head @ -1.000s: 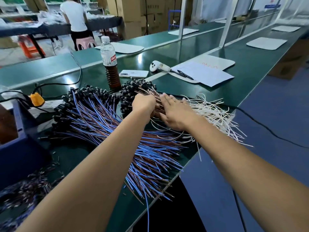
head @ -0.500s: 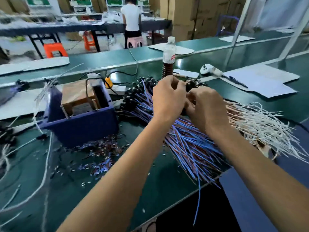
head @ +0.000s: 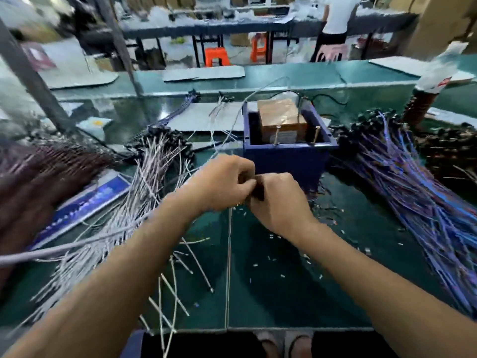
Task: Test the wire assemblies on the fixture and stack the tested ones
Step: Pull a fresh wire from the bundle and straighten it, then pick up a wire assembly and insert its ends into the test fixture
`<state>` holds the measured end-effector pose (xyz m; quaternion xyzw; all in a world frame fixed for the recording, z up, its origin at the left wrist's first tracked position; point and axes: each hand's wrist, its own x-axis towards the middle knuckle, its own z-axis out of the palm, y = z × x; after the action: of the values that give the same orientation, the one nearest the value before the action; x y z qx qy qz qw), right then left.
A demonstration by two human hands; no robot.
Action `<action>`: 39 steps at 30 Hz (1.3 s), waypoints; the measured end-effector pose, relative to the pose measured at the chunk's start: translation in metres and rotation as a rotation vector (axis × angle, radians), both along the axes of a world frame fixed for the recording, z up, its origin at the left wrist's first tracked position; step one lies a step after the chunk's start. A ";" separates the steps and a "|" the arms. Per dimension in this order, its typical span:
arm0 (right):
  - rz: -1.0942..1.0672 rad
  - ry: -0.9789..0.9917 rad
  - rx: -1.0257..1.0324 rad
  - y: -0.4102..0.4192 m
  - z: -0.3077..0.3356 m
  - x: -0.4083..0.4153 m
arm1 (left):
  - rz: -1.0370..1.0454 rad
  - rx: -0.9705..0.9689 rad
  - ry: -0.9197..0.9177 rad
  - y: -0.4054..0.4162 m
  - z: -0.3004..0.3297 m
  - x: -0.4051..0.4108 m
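Observation:
My left hand and my right hand meet just in front of the blue test fixture, a box with a brown block and brass pins inside. Both hands have curled fingers around the dark connector end of a wire assembly; its thin wire hangs straight down to the table edge. A pile of blue and purple wire assemblies lies to the right of the fixture. White wire assemblies fan out on the left. The view is blurred.
A dark brown wire bundle and a blue label plate lie at far left. A bottle stands at back right. Small wire scraps dot the green table. A person stands at a bench behind.
The view has swung left, so the fixture is now centred. Both hands have left the blue pile and now hold one wire assembly in front of the fixture.

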<state>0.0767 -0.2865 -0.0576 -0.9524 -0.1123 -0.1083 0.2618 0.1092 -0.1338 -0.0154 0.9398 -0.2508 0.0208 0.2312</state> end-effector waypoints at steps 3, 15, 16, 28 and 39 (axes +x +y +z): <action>0.042 0.114 0.048 0.034 -0.003 0.017 | 0.134 0.163 -0.030 0.035 0.000 0.011; -0.083 0.405 -0.046 0.108 -0.004 0.076 | 0.515 0.398 -0.094 0.042 -0.030 0.080; -0.084 0.436 -0.032 0.107 -0.002 0.077 | 0.523 0.395 -0.100 0.040 -0.030 0.082; 0.064 0.389 0.807 0.104 -0.005 0.063 | 0.689 -0.362 0.016 0.026 0.014 0.086; 0.091 0.085 1.054 0.080 0.061 0.044 | 0.645 -1.485 -0.117 0.008 0.084 0.055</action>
<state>0.1203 -0.2065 0.0030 -0.6893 -0.0729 -0.0999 0.7139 0.1647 -0.1261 0.0683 0.5646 0.0998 0.2967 0.7637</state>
